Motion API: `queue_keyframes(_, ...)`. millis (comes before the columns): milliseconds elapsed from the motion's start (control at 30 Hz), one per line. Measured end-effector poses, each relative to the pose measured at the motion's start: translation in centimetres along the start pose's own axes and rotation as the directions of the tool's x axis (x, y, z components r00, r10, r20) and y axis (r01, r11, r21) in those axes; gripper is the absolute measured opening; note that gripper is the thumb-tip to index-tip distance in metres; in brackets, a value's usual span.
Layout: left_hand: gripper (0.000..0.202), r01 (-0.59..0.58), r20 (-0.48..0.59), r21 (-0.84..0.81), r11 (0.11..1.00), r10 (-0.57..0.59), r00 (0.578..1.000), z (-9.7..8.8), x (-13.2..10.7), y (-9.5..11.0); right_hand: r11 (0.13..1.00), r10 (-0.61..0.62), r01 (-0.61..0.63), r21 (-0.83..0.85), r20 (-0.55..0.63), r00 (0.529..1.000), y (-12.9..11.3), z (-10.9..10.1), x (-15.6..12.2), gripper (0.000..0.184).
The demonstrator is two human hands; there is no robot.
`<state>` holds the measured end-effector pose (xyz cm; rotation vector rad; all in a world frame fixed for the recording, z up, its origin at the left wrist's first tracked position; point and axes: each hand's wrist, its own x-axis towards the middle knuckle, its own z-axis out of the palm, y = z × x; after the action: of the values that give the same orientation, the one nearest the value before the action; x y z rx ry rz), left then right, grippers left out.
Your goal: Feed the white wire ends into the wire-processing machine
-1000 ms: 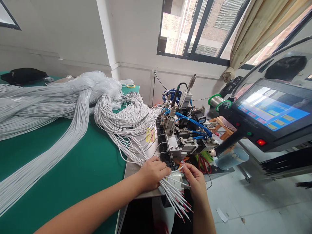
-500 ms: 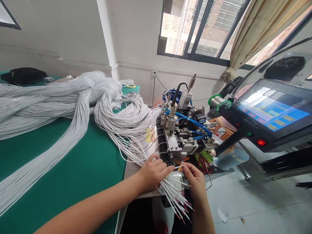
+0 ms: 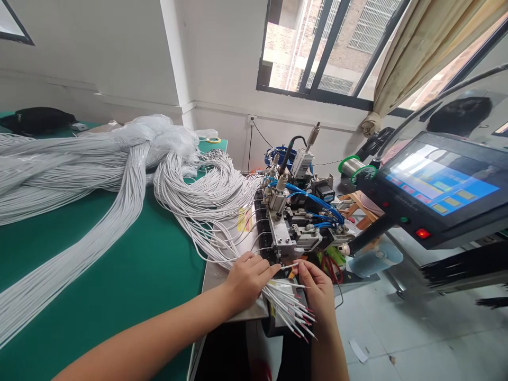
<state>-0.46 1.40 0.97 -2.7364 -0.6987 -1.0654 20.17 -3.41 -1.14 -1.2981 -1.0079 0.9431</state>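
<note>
My left hand [image 3: 246, 279] is closed around white cables at the front corner of the bench, beside the machine. From its fingertips a single white cable [image 3: 290, 266] runs across to my right hand [image 3: 318, 288], whose thumb and fingers pinch the cable's end. Below and between the hands, a bundle of white cable ends [image 3: 291, 307] fans out past the bench edge, several with reddish tips. Just behind the fingers stands a machine [image 3: 281, 227] with metal cylinders and blue air hoses. Several cables lead into its near side. My left palm and its exact grip are hidden.
Long bundles of white cable [image 3: 130, 180] lie across the green table [image 3: 159, 275], partly wrapped in plastic. A lit control screen [image 3: 444, 182] juts in at the right. Behind it, a solder wire spool [image 3: 354, 169] and a person's head [image 3: 460, 114] are visible.
Both hands have shifted slightly, with the right hand and the pinched cable end rising a little. The loose cable ends below have swung up and spread differently.
</note>
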Motion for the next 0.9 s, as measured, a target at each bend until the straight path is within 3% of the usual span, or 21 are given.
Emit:
queue_keyframes(233, 0.031, -0.063, 0.006, 0.054, 0.997, 0.062, 0.998, -0.1, -0.1, -0.2, 1.0, 0.004, -0.004, -0.008, 0.028, 1.0, -0.3, -0.1, 0.2, 0.029)
queue_keyframes(500, 0.03, -0.048, 0.018, 0.113, 0.992, 0.046, 0.999, -0.2, -0.3, -0.3, 0.986, 0.097, -0.123, 0.11, 0.222, 0.97, -0.6, -1.1, 0.9, 0.03)
queue_keyframes(667, 0.03, -0.042, 0.052, 0.179, 0.983, 0.034, 0.998, -0.4, -0.4, 0.1, 0.996, 0.091, -0.092, -0.006, 0.178, 0.98, -1.0, -1.1, 1.0, 0.038)
queue_keyframes(900, 0.03, -0.035, 0.124, 0.241, 0.97, 0.005, 0.992, -0.7, -0.4, 0.6, 0.954, 0.014, 0.025, -0.298, 0.128, 0.992, -1.5, -0.2, 1.4, 0.036)
